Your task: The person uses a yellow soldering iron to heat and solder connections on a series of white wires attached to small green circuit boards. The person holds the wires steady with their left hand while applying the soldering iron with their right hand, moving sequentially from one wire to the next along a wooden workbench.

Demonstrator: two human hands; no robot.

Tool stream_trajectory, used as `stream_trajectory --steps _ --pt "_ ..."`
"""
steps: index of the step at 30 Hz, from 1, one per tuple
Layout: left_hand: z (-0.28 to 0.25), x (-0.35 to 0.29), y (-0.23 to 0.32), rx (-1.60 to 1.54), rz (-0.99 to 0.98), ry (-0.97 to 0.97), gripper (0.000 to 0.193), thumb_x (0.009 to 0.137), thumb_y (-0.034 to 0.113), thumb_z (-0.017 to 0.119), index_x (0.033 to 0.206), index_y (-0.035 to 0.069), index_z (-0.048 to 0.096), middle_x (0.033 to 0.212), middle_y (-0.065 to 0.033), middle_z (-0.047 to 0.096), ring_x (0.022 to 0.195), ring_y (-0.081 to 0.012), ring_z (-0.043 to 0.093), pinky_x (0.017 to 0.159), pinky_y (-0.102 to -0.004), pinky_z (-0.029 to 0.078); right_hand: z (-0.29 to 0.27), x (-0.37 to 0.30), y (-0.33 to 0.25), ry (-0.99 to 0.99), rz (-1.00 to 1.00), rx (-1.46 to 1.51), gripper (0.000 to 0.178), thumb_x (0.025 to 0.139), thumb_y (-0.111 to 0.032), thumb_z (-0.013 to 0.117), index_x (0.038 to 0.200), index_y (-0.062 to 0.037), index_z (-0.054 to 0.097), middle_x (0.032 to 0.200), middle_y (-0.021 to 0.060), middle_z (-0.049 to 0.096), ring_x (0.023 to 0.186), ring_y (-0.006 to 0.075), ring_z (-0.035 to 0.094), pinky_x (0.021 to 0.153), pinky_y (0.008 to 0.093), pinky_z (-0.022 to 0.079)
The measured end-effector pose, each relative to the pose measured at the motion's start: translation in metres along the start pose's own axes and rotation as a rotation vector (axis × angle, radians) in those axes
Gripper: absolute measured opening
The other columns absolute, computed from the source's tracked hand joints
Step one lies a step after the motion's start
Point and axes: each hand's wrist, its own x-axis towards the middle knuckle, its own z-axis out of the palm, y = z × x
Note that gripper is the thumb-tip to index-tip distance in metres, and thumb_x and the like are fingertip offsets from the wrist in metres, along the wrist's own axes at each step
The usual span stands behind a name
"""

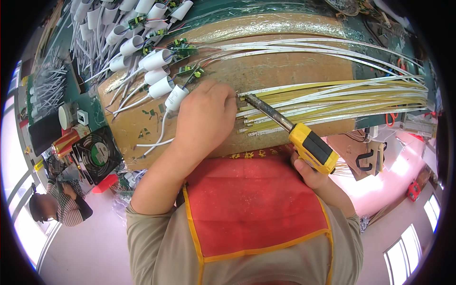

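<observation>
My right hand (308, 172) grips a yellow and black soldering iron (313, 148). Its metal tip reaches up and left to the near ends of the LED strips (304, 102), which are white and yellow and lie in a bundle on a brown board. My left hand (206, 116) is closed, with fingertips pinched close to that tip; what they hold is hidden. Beside the left knuckles lies a white plastic lamp housing (176, 98) with a white cable. Small green circuit boards (192, 73) with yellow parts stick out just above this hand.
A large pile of white housings and cables (114, 35) fills the far left of the brown work board (285, 57). At the left edge stands a black fan (97, 154). Orange-handled scissors (391, 118) lie at right. Another person (61, 204) sits at lower left.
</observation>
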Motion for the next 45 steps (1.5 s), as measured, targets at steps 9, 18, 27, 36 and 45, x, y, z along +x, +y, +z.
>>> stream_trajectory --steps 9,18,27,36,45 --pt "-0.001 0.001 0.001 -0.013 0.006 0.01 0.005 0.078 0.006 0.064 0.082 0.005 0.066 0.08 -0.0123 0.063 0.08 -0.0331 0.063 0.071 -0.0418 0.05 0.001 0.003 -0.005 0.013 0.006 -0.048 0.034 0.09 -0.007 0.062 0.121 0.0031 0.051 0.083 0.0065 0.057 0.071 0.0137 0.053 0.064 0.0271 0.043" --pt "-0.002 0.001 0.0 -0.022 0.016 0.003 0.004 0.078 0.006 0.064 0.082 0.005 0.066 0.081 -0.012 0.063 0.079 -0.0328 0.063 0.07 -0.0417 0.05 -0.003 -0.006 0.004 -0.013 0.084 -0.008 0.029 0.091 -0.016 0.062 0.112 0.0021 0.052 0.078 0.0043 0.053 0.066 0.0125 0.049 0.059 0.027 0.039" --pt "-0.001 0.002 0.0 -0.012 0.02 -0.005 0.004 0.079 0.006 0.063 0.082 0.005 0.065 0.08 -0.0116 0.063 0.079 -0.0319 0.063 0.07 -0.0411 0.05 0.001 -0.003 0.0 0.017 0.053 -0.028 0.034 0.091 -0.013 0.06 0.118 0.0032 0.05 0.079 0.0044 0.053 0.067 0.0126 0.049 0.06 0.027 0.04" --pt "-0.003 0.003 -0.001 -0.003 -0.004 -0.042 0.005 0.078 0.007 0.063 0.082 0.004 0.065 0.08 -0.0122 0.063 0.08 -0.0319 0.063 0.072 -0.0411 0.05 0.002 -0.002 0.001 0.034 0.027 -0.019 0.041 0.09 -0.009 0.06 0.127 0.0041 0.048 0.082 0.0057 0.055 0.068 0.0131 0.05 0.062 0.0269 0.041" --pt "-0.005 0.007 -0.001 -0.001 -0.007 -0.087 0.007 0.078 0.009 0.062 0.081 0.003 0.064 0.081 -0.0133 0.063 0.082 -0.0329 0.063 0.073 -0.0419 0.05 0.004 -0.002 0.0 0.08 0.086 0.038 0.033 0.086 -0.006 0.067 0.116 -0.0002 0.055 0.088 0.0049 0.058 0.076 0.013 0.054 0.067 0.0282 0.045"
